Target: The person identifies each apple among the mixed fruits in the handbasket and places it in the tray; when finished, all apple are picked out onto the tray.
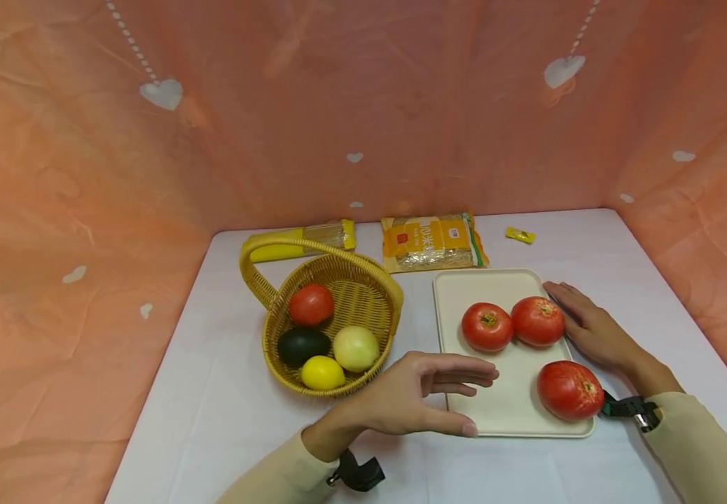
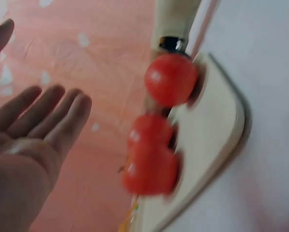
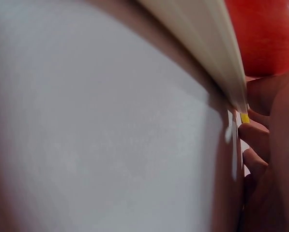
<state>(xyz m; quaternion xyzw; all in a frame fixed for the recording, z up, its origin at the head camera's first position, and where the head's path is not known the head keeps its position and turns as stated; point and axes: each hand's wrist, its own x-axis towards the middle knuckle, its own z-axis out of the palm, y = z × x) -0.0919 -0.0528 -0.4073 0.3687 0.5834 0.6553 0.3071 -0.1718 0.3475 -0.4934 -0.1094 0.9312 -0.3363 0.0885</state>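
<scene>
A cream tray (image 1: 496,413) holds three red tomatoes: one at its middle (image 1: 487,327), one beside it near the right edge (image 1: 537,321) and one at the front right corner (image 1: 570,390). My left hand (image 1: 401,395) hovers over the tray's left edge with fingers extended and thumb apart, holding nothing; the left wrist view shows its palm (image 2: 23,159) empty. My right hand (image 1: 597,336) lies along the tray's right edge with its fingers extended. In the right wrist view its fingers (image 3: 255,137) are beside the tray rim (image 3: 217,53); whether they press on it I cannot tell.
Left of the tray, a wicker basket (image 1: 395,308) holds a tomato (image 1: 311,304), a dark green item (image 1: 303,346), a pale round one (image 1: 356,348) and a yellow one (image 1: 322,373). Behind lie a noodle pack (image 1: 433,241), a yellow pack (image 1: 275,245) and a small sachet (image 1: 520,235).
</scene>
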